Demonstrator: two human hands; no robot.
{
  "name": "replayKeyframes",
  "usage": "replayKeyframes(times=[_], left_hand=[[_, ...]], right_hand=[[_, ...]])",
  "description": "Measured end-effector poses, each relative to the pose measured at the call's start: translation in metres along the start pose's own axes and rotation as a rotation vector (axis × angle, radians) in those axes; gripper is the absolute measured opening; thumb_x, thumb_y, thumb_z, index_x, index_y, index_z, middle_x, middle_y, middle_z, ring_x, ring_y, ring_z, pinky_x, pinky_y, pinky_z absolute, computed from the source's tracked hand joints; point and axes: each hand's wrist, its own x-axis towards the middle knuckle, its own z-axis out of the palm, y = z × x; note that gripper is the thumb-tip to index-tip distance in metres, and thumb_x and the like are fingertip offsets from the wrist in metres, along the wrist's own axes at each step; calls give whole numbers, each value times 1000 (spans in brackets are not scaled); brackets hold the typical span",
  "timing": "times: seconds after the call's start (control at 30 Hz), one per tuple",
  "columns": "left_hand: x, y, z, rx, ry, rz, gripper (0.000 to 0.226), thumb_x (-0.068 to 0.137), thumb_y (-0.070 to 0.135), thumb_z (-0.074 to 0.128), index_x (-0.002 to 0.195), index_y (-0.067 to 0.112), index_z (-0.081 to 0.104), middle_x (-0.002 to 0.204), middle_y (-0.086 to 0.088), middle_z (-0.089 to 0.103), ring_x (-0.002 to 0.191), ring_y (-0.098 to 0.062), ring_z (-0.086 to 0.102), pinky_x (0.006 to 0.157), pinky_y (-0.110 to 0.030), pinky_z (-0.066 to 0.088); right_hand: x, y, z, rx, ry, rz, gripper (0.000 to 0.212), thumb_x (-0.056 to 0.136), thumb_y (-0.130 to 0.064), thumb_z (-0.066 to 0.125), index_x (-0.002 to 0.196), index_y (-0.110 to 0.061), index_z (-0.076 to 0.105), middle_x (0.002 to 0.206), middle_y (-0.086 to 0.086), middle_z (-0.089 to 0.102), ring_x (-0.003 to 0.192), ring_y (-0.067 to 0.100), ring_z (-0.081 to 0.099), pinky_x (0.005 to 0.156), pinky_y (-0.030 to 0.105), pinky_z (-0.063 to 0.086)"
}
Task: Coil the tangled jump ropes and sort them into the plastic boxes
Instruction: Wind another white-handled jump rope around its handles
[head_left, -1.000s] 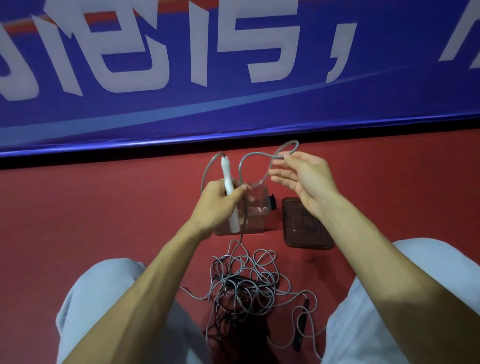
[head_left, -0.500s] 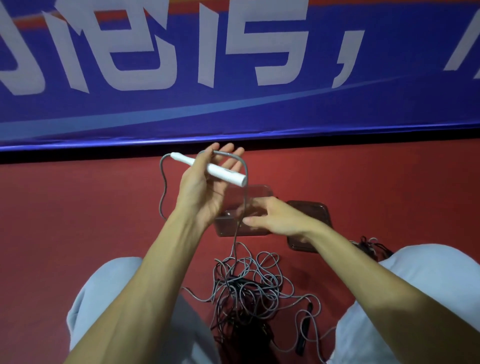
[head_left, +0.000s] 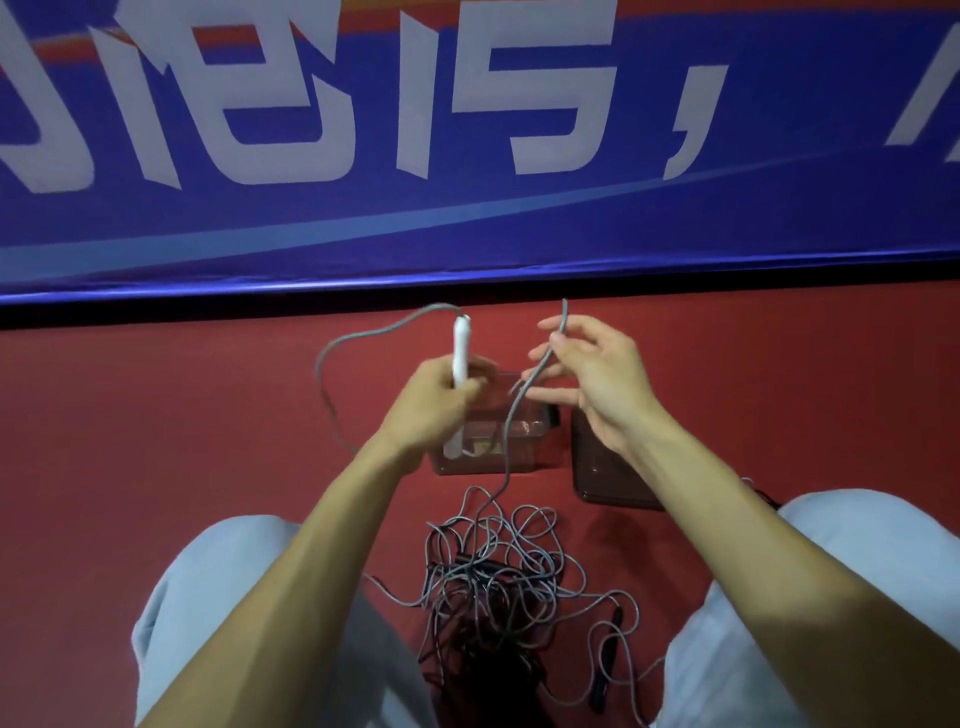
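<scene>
The left hand (head_left: 434, 402), a little left of the centre of the frame, is closed around a white handle (head_left: 460, 353), which is held nearly upright with its top end above the fist. From this top end a grey cord (head_left: 524, 395) is led out in a loop to the left and down, where it is hidden behind the left forearm. The right hand (head_left: 602, 384), just right of centre, is half open, but the cord is pinched between its thumb and forefinger, and a short piece stands up above the pinch. From there the cord is carried down to the tangle (head_left: 493, 577), which lies on the red floor (head_left: 156, 415) in the lower middle, between the knees. A black handle (head_left: 605, 660) is seen at the lower right edge of this tangle.

Behind the hands a clear plastic box (head_left: 519, 452) is placed, and just to its right a dark container (head_left: 608, 478); whether it is a box or a lid cannot be told.

It is judged that only the first turns are being formed, so most of the work is not yet done. If the cord is pulled up quickly, the loops below can be tightened into knots, or the whole tangle can be lifted and dragged against the light box. If the pinch is loosened, the formed loop can be lost.
</scene>
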Motion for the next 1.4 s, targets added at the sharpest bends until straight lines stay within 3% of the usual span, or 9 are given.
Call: replayKeyframes(times=[0.13,0.27,0.37,0.57,0.7,0.9,1.13,1.27,1.4], left_hand=[[-4,-4,8,139,-267,-1,17,93,6,59,103,10,72,97,-1,73,82,-7,62,87,-33,51],[-12,5,16,29,-403,-11,12,95,8,60,99,9,72,100,-24,69,83,-18,61,80,-34,50],[-15,9,22,-82,-434,-30,10,95,7,59,97,8,69,87,-8,73,82,-15,66,74,-27,55],[-16,16,28,-279,-194,-12,8,96,3,56,92,-2,61,77,-11,70,71,-19,71,64,-26,56],[-15,25,23,-535,-32,-72,9,98,5,53,92,4,60,75,-10,70,77,-30,72,65,-34,61],[-16,40,15,-829,35,-75,7,97,7,53,95,3,59,72,-8,69,75,-26,71,71,-40,62],[-14,51,-1,-1182,147,-22,12,99,11,52,91,4,58,73,-6,71,80,-22,74,74,-35,61],[-9,42,-2,-1190,194,-6,9,100,10,51,97,4,57,87,-12,73,89,-26,74,72,-34,61],[-1,24,-1,-855,234,-41,17,101,13,50,113,3,57,108,-15,71,95,-25,72,79,-36,60]], right_hand=[[6,-16,-13,179,64,5,19,101,-2,43,96,-9,60,83,11,64,64,17,69,55,30,57],[12,-20,-26,339,148,63,18,101,-1,42,95,-6,58,87,13,63,68,21,71,57,32,58],[15,-19,-31,437,197,118,16,101,1,40,95,-3,55,88,15,62,71,24,71,58,33,58],[16,-18,-31,489,160,130,10,100,0,43,98,2,53,96,25,64,80,32,72,66,36,60],[12,-11,-27,241,92,160,16,98,0,46,111,4,55,106,24,66,93,35,69,74,38,61],[-2,6,-8,-233,-214,189,29,86,11,50,102,-7,66,85,6,69,70,13,64,62,23,53],[-11,15,-3,-461,-481,121,22,94,-1,55,92,-19,67,98,3,70,90,12,62,82,33,53],[-13,22,3,-466,-408,102,24,100,-4,46,87,-20,60,82,-2,66,78,8,65,76,33,59],[-10,22,3,-397,-222,35,21,99,-1,44,99,-17,57,76,6,66,68,20,67,71,39,60]])
